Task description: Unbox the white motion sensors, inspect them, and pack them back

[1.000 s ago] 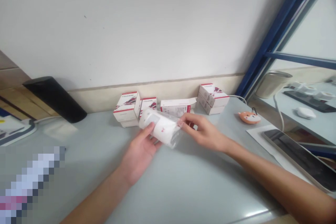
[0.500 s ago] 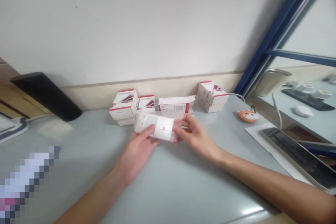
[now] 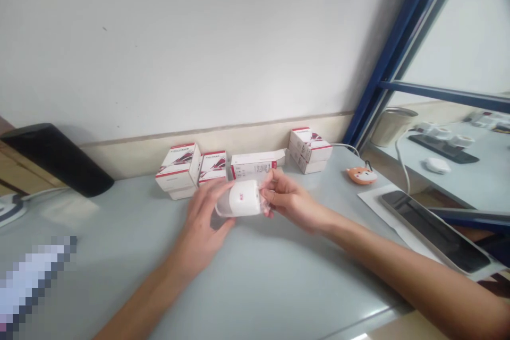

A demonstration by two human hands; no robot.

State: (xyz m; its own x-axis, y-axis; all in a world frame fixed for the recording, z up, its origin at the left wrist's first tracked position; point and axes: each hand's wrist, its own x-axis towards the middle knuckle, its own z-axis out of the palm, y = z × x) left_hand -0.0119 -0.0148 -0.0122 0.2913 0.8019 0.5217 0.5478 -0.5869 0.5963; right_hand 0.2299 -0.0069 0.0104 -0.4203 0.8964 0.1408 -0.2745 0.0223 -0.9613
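A white rounded plastic device (image 3: 244,198) with a small red mark lies lengthwise between my hands, just above the table. Clear plastic wrap (image 3: 264,205) covers it and bunches up at its right end. My left hand (image 3: 201,226) is closed round the left end, with the fingers over the top and the thumb at the near lower edge. At the right end, the fingertips of my right hand (image 3: 290,199) pinch the crumpled wrap. Directly behind the device lies a white and red carton (image 3: 252,162) with a raised flap, its lower part partly hidden by the device and my right hand.
Stacked white and red cartons (image 3: 178,162) stand along the wall, with a single carton (image 3: 213,166) beside them and another stack (image 3: 311,150) farther right. An orange animal-face case (image 3: 360,175) and a black-screened device (image 3: 435,229) lie at the right. A black object (image 3: 59,158) leans at the left.
The wrapped device has turned about its length, and its red mark sits farther left. My left hand has shifted from thumb-on-top to fingers over the top. My right hand still pinches the wrap.
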